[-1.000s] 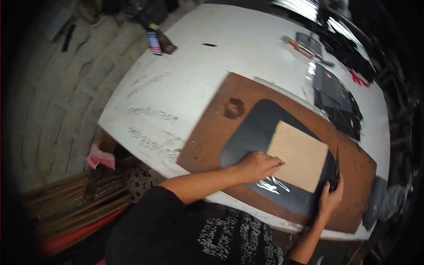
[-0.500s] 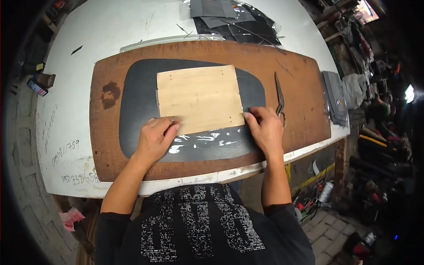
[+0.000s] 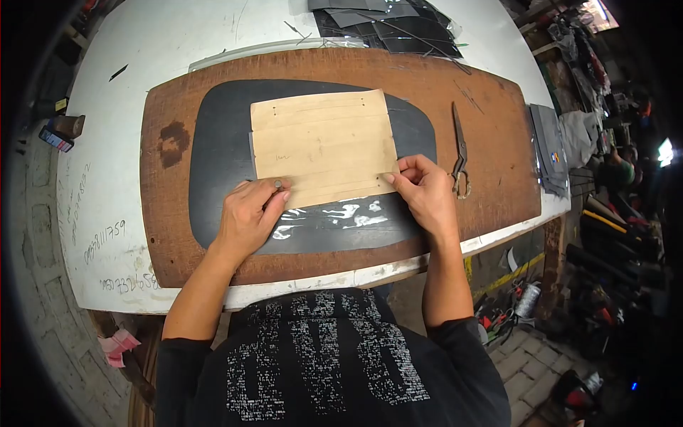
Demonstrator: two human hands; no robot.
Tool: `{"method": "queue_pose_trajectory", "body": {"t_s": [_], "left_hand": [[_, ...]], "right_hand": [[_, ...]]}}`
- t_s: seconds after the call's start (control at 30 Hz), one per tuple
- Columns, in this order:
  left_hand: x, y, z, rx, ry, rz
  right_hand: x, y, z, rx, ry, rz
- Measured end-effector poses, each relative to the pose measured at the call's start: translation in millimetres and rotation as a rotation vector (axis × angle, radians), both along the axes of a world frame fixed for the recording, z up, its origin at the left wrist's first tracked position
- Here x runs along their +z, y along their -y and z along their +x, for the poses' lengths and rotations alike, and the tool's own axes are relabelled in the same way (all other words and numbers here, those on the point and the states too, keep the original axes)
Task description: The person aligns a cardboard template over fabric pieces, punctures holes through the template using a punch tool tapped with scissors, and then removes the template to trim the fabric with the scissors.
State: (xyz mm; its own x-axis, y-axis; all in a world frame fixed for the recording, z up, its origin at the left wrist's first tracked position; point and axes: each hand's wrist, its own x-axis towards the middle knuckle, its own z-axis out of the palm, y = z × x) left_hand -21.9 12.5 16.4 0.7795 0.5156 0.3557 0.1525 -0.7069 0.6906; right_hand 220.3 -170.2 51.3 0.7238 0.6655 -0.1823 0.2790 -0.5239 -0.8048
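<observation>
A tan card template [image 3: 324, 142] with small holes and faint lines lies over clear plastic [image 3: 334, 219] on a dark rounded mat [image 3: 220, 156]. My left hand [image 3: 249, 213] is closed around a small metal-tipped tool [image 3: 278, 184] at the card's lower left corner. At the lower right edge, my right hand [image 3: 425, 192] pinches the card between thumb and fingers. Scissors [image 3: 459, 153] lie just right of my right hand on the brown board, touching neither hand.
The brown board [image 3: 498, 171] rests on a white table [image 3: 107, 185]. Dark plastic-wrapped sheets [image 3: 398, 32] lie at the back, and grey packets [image 3: 548, 149] at the right edge. A small box [image 3: 57, 139] is at the far left.
My right hand has let go of the scissors, which now lie on the board, and has moved to the card's right edge. The view has turned and straightened over the table.
</observation>
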Motion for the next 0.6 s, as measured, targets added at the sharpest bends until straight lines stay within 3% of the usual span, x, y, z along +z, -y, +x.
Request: {"method": "queue_pose_trajectory", "body": {"t_s": [0.6], "left_hand": [[-3.8, -0.9, 0.5, -0.009, 0.027, 0.005]], "right_hand": [[-8.8, -4.9, -4.6, -0.006, 0.118, -0.065]]}}
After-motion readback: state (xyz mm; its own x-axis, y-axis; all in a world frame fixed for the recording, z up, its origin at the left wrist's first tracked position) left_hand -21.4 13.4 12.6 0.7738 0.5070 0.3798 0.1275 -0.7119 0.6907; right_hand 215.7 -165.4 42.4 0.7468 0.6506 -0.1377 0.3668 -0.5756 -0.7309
